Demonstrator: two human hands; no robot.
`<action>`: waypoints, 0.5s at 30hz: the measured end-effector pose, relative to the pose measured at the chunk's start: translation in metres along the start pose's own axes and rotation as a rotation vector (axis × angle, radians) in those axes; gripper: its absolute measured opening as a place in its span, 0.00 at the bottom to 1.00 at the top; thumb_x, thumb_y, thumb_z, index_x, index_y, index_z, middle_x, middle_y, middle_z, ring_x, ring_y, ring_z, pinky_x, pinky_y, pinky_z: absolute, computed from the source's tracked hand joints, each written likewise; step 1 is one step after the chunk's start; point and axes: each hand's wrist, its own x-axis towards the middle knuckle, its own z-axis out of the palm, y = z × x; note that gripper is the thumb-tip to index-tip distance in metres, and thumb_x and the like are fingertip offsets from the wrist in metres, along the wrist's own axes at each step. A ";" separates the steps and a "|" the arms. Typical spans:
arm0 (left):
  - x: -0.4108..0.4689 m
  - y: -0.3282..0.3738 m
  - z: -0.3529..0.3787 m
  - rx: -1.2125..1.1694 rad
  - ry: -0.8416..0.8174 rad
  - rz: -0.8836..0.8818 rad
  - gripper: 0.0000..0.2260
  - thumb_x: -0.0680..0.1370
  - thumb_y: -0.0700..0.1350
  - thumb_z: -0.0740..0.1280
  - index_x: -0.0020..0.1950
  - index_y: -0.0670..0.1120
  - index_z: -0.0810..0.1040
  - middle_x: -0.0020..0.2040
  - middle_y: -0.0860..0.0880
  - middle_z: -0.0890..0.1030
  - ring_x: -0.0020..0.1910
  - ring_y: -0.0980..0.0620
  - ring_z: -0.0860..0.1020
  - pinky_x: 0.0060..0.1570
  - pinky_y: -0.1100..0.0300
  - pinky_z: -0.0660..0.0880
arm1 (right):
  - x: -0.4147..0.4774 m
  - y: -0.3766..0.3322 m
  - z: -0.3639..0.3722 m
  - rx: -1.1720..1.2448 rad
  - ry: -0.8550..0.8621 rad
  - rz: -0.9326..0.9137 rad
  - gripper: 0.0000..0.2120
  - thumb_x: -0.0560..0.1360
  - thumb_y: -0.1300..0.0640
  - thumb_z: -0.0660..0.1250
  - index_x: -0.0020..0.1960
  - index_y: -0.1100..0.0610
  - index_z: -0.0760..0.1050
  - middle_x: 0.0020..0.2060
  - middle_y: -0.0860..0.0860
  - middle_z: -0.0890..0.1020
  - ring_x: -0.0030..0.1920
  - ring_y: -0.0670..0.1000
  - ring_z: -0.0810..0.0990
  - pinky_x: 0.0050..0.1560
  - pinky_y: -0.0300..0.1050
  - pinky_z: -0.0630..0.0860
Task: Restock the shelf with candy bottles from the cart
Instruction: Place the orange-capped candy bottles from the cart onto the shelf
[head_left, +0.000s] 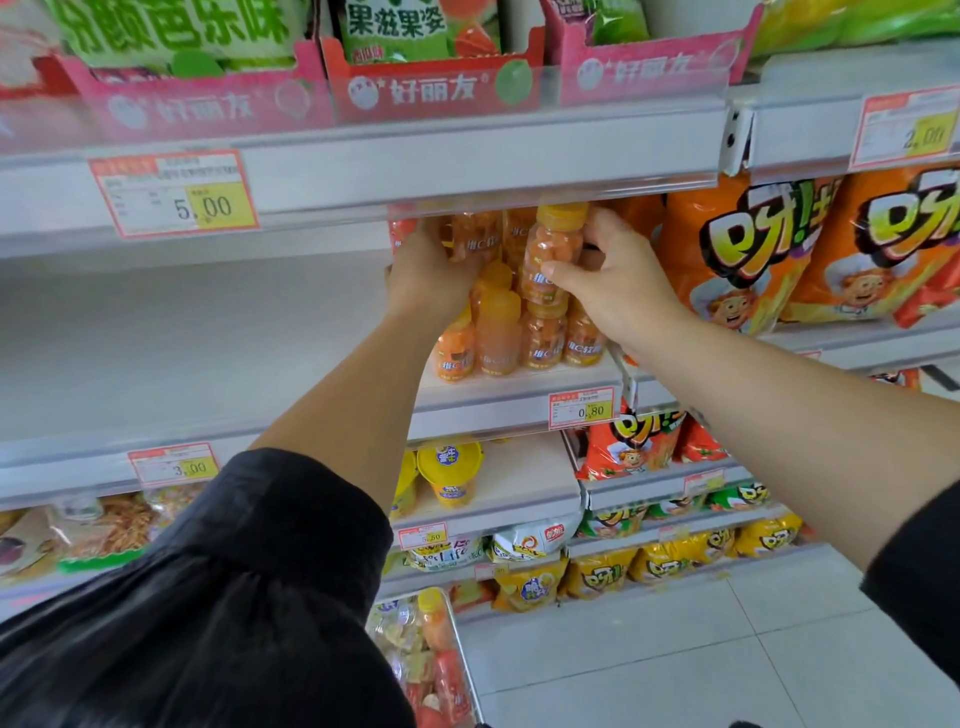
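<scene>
Small orange candy bottles with yellow caps stand stacked on the middle shelf (519, 387). My right hand (618, 280) grips one orange candy bottle (550, 254) in the upper layer, thumb across its front. My left hand (426, 275) reaches into the left side of the stack and holds another bottle (475, 236); its fingers are mostly hidden behind the bottles. Lower-row bottles (519, 338) stand upright beneath. The cart (457, 639) shows at the bottom, with more bottles and packets inside.
The upper shelf edge (467, 161) hangs just above the stack. Orange snack bags (737, 249) crowd the right side. The shelf to the left (182, 338) is bare. Yellow tubs (449, 470) sit one shelf below. Tiled floor (727, 649) lies at lower right.
</scene>
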 end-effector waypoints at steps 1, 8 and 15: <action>0.003 0.000 0.000 -0.001 0.011 -0.003 0.20 0.71 0.57 0.71 0.61 0.53 0.75 0.52 0.56 0.81 0.54 0.48 0.79 0.60 0.44 0.74 | 0.000 0.001 0.000 -0.008 -0.005 -0.003 0.20 0.73 0.59 0.73 0.64 0.53 0.75 0.57 0.46 0.82 0.58 0.47 0.80 0.64 0.54 0.76; 0.022 0.004 0.006 0.148 0.005 -0.007 0.18 0.75 0.57 0.69 0.63 0.54 0.76 0.58 0.52 0.82 0.59 0.45 0.78 0.64 0.45 0.70 | 0.001 0.002 -0.003 -0.047 -0.013 -0.014 0.19 0.74 0.61 0.72 0.63 0.56 0.74 0.56 0.47 0.82 0.57 0.47 0.80 0.63 0.52 0.76; 0.028 0.000 0.009 0.221 -0.012 -0.005 0.20 0.75 0.59 0.68 0.65 0.55 0.74 0.62 0.53 0.80 0.62 0.47 0.76 0.60 0.50 0.65 | 0.000 0.003 -0.003 -0.048 -0.024 -0.015 0.20 0.75 0.59 0.72 0.65 0.52 0.73 0.58 0.46 0.81 0.59 0.46 0.80 0.65 0.52 0.75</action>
